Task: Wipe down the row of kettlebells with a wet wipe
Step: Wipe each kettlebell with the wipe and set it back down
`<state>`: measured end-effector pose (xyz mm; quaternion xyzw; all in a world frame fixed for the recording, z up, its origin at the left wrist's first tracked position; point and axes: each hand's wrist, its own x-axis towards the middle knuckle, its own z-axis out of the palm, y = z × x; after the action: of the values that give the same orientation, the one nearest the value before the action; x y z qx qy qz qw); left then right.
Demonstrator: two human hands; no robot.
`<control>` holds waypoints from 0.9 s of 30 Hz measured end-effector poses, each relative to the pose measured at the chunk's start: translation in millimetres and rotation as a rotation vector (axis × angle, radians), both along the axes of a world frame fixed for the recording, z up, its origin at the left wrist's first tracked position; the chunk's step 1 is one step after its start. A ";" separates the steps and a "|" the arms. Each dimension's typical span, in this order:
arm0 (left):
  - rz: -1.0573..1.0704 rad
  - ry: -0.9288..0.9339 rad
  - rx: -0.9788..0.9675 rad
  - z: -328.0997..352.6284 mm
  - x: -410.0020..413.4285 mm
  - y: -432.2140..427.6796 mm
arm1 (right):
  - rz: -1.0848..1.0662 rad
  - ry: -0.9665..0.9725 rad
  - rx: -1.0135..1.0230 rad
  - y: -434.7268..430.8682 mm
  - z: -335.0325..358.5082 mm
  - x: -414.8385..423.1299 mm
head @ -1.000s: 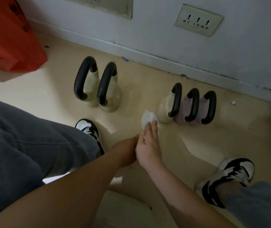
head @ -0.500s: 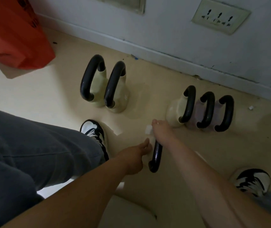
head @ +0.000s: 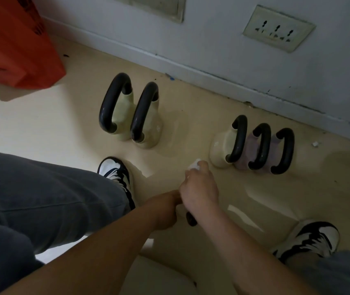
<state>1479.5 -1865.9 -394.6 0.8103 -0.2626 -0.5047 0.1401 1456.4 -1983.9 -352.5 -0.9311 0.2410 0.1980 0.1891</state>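
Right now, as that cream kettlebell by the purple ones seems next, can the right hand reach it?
Probably yes: the right hand, holding the wipe, is just short of the cream kettlebell, with only bare floor between.

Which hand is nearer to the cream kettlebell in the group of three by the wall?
Right. The right hand, holding the wet wipe, reaches just short of the cream kettlebell, on its near side. The left hand sits farther back, toward the person.
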 end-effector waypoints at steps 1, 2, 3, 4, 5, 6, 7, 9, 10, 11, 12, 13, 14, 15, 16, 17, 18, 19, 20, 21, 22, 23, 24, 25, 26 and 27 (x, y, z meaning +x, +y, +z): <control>-0.006 0.004 -0.024 0.1 1.3 1.6 | -0.065 0.042 0.083 -8.5 0.0 10.0; -0.019 0.009 -0.043 0.8 2.2 3.1 | -0.100 0.078 0.132 -16.7 -1.1 21.0; -0.026 0.026 -0.047 2.2 1.9 4.3 | -0.124 0.104 0.182 -25.0 -4.5 29.8; -0.024 0.043 -0.046 3.5 1.1 4.6 | -0.126 0.147 0.227 -32.7 -7.9 38.2; -0.021 0.050 -0.045 3.9 0.1 4.9 | -0.125 0.183 0.264 -39.5 -12.5 44.9; -0.019 0.048 -0.051 3.8 -0.4 4.6 | -0.151 0.204 0.284 -45.0 -15.9 49.3; -0.018 0.044 -0.052 3.4 -0.6 4.6 | -0.214 0.217 0.333 -49.8 -19.7 51.3; -0.007 0.060 -0.043 1.2 0.2 4.8 | -0.192 0.226 0.336 -56.1 -25.5 49.9; 0.002 0.075 -0.043 1.1 0.8 5.0 | -0.163 0.231 0.326 -56.1 -23.8 48.9; 0.007 0.084 -0.045 0.7 1.8 5.4 | -0.155 0.201 0.328 -51.9 -19.2 46.9; 0.012 0.087 -0.057 1.9 2.7 5.1 | -0.140 0.155 0.289 -46.4 -12.8 42.7; 0.016 0.088 -0.063 2.0 2.7 5.5 | -0.091 0.098 0.216 -39.1 -6.4 34.7; 0.020 0.082 -0.059 1.3 2.0 5.9 | -0.067 0.025 0.171 -29.5 0.5 24.9; 0.024 0.073 -0.036 1.2 0.6 6.4 | 0.002 -0.051 0.084 -18.1 4.4 12.1; 0.023 0.061 -0.011 0.6 -0.6 6.5 | 0.094 -0.083 0.025 -5.0 7.1 -2.3; 0.018 0.047 0.011 0.6 -1.8 6.2 | 0.156 -0.066 -0.024 6.1 3.3 -16.0; 0.016 0.037 0.018 0.2 -2.6 5.6 | 0.180 -0.050 -0.063 12.7 -1.8 -27.4; 0.014 0.040 0.025 0.1 -3.3 5.5 | 0.174 -0.079 -0.092 15.4 -8.9 -36.7; 0.017 0.049 0.028 0.5 -3.5 5.1 | 0.132 -0.112 -0.076 15.0 -9.5 -41.5; 0.019 0.058 0.042 0.1 -3.9 4.9 | 0.119 -0.167 -0.067 13.2 -12.4 -41.8; 0.022 0.062 0.050 0.8 -3.8 4.3 | 0.102 -0.176 -0.042 13.3 -11.2 -39.1; 0.027 0.065 0.060 1.0 -3.9 4.1 | 0.115 -0.177 -0.051 13.2 -7.5 -34.5; 0.017 0.056 0.071 1.0 -3.3 3.0 | 0.141 -0.180 -0.053 11.6 -9.4 -28.4; 0.010 0.056 0.087 2.3 -2.8 2.5 | 0.133 -0.166 -0.024 8.3 -11.4 -20.5; 0.016 0.070 0.095 3.1 -1.9 2.4 | 0.051 -0.130 0.068 3.5 -8.9 -8.7; 0.028 0.088 0.092 3.2 -1.1 3.3 | -0.130 -0.144 0.196 -4.4 -5.6 6.9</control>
<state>1478.4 -1862.7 -391.4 0.7966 -0.2216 -0.5493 0.1212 1463.3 -1988.3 -358.0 -0.9024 0.2661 0.1405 0.3084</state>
